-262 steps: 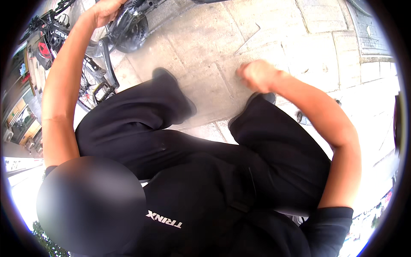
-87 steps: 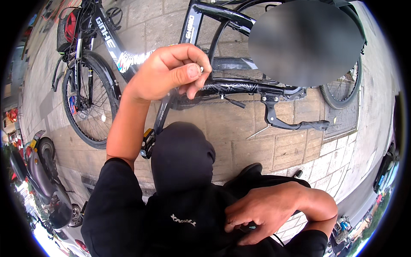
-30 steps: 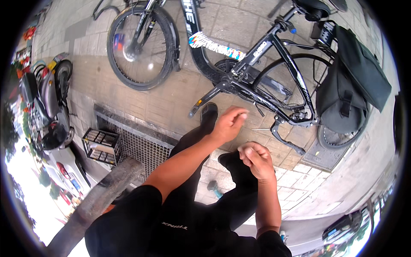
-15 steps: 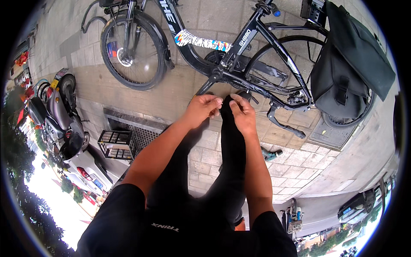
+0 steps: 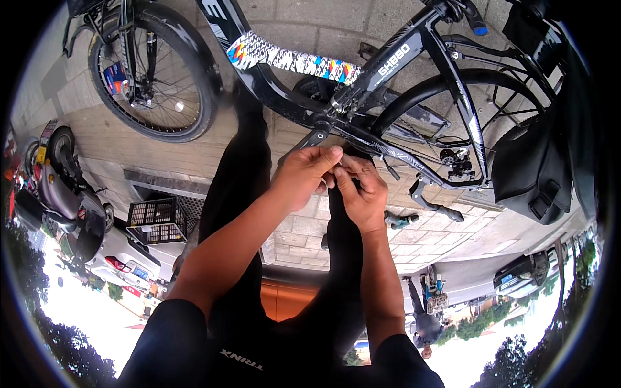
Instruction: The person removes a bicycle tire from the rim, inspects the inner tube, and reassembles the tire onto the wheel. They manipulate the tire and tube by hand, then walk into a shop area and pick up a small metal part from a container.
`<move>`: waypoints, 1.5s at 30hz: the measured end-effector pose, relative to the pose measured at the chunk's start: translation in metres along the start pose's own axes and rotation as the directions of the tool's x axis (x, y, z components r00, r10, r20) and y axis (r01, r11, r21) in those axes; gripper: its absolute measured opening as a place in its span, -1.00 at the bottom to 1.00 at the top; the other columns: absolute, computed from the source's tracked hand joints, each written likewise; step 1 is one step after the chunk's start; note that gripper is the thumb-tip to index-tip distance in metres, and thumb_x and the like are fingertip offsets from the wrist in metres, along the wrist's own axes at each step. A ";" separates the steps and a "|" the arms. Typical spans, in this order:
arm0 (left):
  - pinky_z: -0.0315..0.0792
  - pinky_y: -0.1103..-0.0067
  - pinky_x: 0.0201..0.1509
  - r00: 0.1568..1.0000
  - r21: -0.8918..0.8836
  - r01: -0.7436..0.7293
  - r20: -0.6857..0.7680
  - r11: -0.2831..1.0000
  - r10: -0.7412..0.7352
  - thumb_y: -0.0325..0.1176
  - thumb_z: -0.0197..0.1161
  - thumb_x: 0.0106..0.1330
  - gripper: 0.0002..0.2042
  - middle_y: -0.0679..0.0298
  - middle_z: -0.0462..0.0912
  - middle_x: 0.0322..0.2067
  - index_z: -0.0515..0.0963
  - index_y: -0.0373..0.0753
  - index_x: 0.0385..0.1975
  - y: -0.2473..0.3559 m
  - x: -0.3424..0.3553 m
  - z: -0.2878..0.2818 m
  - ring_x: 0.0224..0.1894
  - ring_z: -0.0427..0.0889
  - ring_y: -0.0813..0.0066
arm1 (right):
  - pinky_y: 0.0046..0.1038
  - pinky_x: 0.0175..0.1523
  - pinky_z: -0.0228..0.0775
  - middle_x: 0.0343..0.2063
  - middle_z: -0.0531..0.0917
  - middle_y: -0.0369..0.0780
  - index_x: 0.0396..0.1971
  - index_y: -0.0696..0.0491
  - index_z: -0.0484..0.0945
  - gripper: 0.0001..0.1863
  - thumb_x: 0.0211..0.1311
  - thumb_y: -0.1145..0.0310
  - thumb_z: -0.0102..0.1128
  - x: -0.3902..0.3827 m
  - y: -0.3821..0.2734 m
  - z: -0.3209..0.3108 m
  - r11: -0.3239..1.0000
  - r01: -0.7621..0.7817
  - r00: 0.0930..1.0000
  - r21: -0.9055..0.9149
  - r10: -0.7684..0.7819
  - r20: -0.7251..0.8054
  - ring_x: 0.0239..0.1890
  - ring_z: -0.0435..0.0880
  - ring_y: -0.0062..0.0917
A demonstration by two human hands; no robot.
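Observation:
My left hand [image 5: 303, 176] and my right hand [image 5: 363, 194] meet in front of a black bicycle [image 5: 284, 90], close to its crank [image 5: 315, 137]. Both are closed, thumbs and fingertips pinched together. A tiny light-coloured piece [image 5: 341, 163] shows between the fingertips; its kind is too small to make out, and fingers cover most of it. Patterned white, blue and red wrap covers part of the frame's lower tube [image 5: 294, 61]. Right of my hands are the derailleur [image 5: 457, 158] and the rear fender [image 5: 446, 81].
A black bag [image 5: 533, 171] hangs at the bicycle's rear. A teal and black tool [image 5: 401, 220] lies on the paving. At left are a black plastic crate [image 5: 157, 221] and a parked scooter [image 5: 61, 187]. A person [image 5: 427, 326] stands in the background at lower right.
My hands have come together, the right moving left toward the left hand. The view has shifted closer to the bicycle, and my left leg now reaches further forward beside the front wheel.

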State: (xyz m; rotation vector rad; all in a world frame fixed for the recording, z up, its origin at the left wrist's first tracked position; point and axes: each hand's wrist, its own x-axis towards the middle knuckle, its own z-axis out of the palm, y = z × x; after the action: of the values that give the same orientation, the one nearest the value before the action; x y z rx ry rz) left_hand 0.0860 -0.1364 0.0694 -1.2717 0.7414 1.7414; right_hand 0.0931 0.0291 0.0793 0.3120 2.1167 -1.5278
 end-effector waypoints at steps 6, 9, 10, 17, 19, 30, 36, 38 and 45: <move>0.34 0.71 -0.53 0.997 0.108 -0.061 0.054 0.992 0.056 -0.16 0.33 0.46 -0.73 0.37 0.69 -0.38 0.66 -0.29 -0.18 0.042 0.005 -0.001 -0.49 0.57 0.68 | -0.38 -0.12 0.59 -0.19 0.72 -0.07 -0.07 0.15 0.66 -0.81 0.35 0.53 0.28 0.034 -0.034 0.022 0.966 -0.033 0.989 -0.256 -0.005 -0.146 -0.23 0.74 -0.28; 0.36 0.72 -0.52 0.998 0.204 -0.034 0.066 0.978 0.021 -0.21 0.32 0.47 -0.73 0.37 0.72 -0.32 0.67 -0.32 -0.10 0.065 0.013 -0.002 -0.47 0.59 0.70 | -0.31 -0.12 0.59 -0.19 0.71 -0.06 -0.06 0.16 0.63 -0.80 0.35 0.57 0.23 0.049 -0.027 0.024 0.955 0.083 0.982 -0.284 -0.126 -0.139 -0.23 0.73 -0.17; 0.35 0.71 -0.52 0.999 0.246 -0.007 0.053 0.969 -0.006 -0.22 0.32 0.47 -0.74 0.36 0.73 -0.32 0.67 -0.32 -0.10 0.073 0.015 0.000 -0.47 0.59 0.69 | -0.32 -0.12 0.59 -0.19 0.71 -0.07 -0.06 0.16 0.64 -0.81 0.36 0.56 0.24 0.052 -0.017 0.023 0.953 0.109 0.981 -0.283 -0.149 -0.126 -0.22 0.73 -0.18; 0.45 0.57 -0.47 0.991 0.421 -0.074 -0.067 0.904 0.112 -0.30 0.25 0.49 -0.80 0.30 0.59 -0.55 0.63 -0.34 -0.16 0.028 0.057 0.030 -0.57 0.57 0.60 | -0.54 -0.12 0.50 -0.23 0.71 -0.20 -0.01 0.17 0.65 -0.76 0.44 0.37 0.25 0.064 0.042 -0.031 0.922 -0.365 0.858 -0.129 0.280 -0.431 -0.27 0.67 -0.58; 0.49 0.52 -0.39 0.870 0.599 -0.370 -0.045 0.710 0.491 -0.32 0.27 0.47 -0.82 0.21 0.62 -0.54 0.63 -0.31 -0.15 0.006 0.075 0.031 -0.53 0.59 0.49 | -0.56 -0.11 0.49 -0.21 0.72 -0.21 0.05 0.17 0.61 -0.73 0.45 0.38 0.24 0.078 0.057 -0.053 0.929 -0.289 0.918 -0.232 0.201 -0.342 -0.26 0.66 -0.61; 0.60 0.35 -0.27 0.765 0.890 -0.319 0.038 0.326 0.643 -0.31 0.30 0.41 -0.82 0.03 0.74 -0.29 0.65 -0.25 -0.13 0.000 0.113 0.063 -0.29 0.75 0.02 | -0.68 -0.16 0.39 -0.36 0.69 -0.37 -0.12 0.18 0.66 -0.85 0.48 0.42 0.24 0.107 0.076 -0.076 0.882 -0.459 0.887 0.108 0.447 0.116 -0.30 0.53 -0.80; 0.57 0.26 -0.29 0.783 0.951 -0.229 0.054 0.206 0.620 -0.34 0.25 0.39 -0.87 -0.02 0.70 -0.40 0.66 -0.21 -0.19 -0.004 0.131 0.062 -0.35 0.71 -0.06 | -0.66 -0.22 0.38 -0.42 0.66 -0.37 -0.11 0.20 0.66 -0.82 0.47 0.39 0.26 0.106 0.081 -0.083 0.838 -0.521 0.851 0.160 0.499 0.161 -0.36 0.49 -0.79; 0.56 0.25 -0.29 0.839 0.961 -0.112 -0.046 0.253 0.542 -0.32 0.26 0.38 -0.86 -0.03 0.69 -0.44 0.67 -0.23 -0.24 -0.002 0.135 0.066 -0.36 0.71 -0.07 | -0.66 -0.25 0.37 -0.45 0.64 -0.37 -0.10 0.20 0.65 -0.80 0.47 0.38 0.26 0.108 0.081 -0.087 0.833 -0.537 0.840 0.133 0.513 0.177 -0.39 0.47 -0.78; 0.59 0.29 -0.22 0.899 0.913 0.131 -0.273 0.386 0.342 -0.21 0.25 0.34 -0.76 -0.02 0.69 -0.48 0.74 -0.24 -0.30 0.004 0.146 0.076 -0.38 0.71 0.05 | -0.65 -0.32 0.32 -0.49 0.62 -0.36 -0.09 0.21 0.65 -0.80 0.44 0.42 0.21 0.109 0.078 -0.101 0.857 -0.466 0.877 0.220 0.480 -0.016 -0.44 0.43 -0.80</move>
State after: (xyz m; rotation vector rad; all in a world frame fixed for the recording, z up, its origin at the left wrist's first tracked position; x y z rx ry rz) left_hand 0.0275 -0.0339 -0.0457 -0.7418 1.7908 0.7580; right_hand 0.0102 0.1387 -0.0173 0.9055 1.7454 -1.4483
